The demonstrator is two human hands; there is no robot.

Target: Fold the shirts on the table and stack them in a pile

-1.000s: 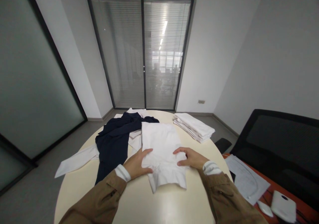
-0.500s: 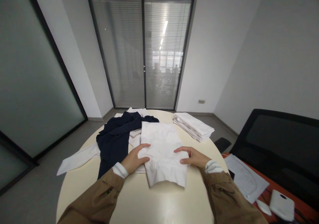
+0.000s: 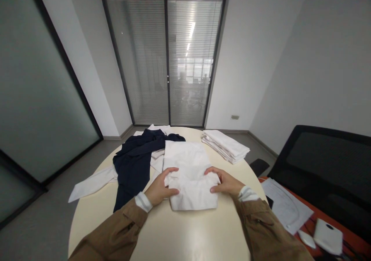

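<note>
A partly folded white shirt (image 3: 191, 156) lies in front of me on the round table, with a bunched crease across its nearer half. My left hand (image 3: 160, 185) grips its left side, the thumb on top and the other fingers further forward around the cloth. On the opposite side, my right hand (image 3: 226, 181) pinches the right edge between thumb and fingers. The near flap rests on the tabletop, and its lower edge is fairly straight. The fingertips beneath the fabric are hidden.
Left of the shirt, a crumpled navy garment (image 3: 135, 168) covers other white clothes; a white sleeve (image 3: 92, 183) overhangs the edge of the pale table (image 3: 185, 237). A folded white stack (image 3: 226, 145) sits back right. Beyond are a black chair (image 3: 321, 168), papers (image 3: 285, 203) and a white device (image 3: 328, 236).
The shirt's near edge, curved and lifted before, now lies flatter and a little further from me. Both hands have closed more on the sides, gathering the cloth between them.
</note>
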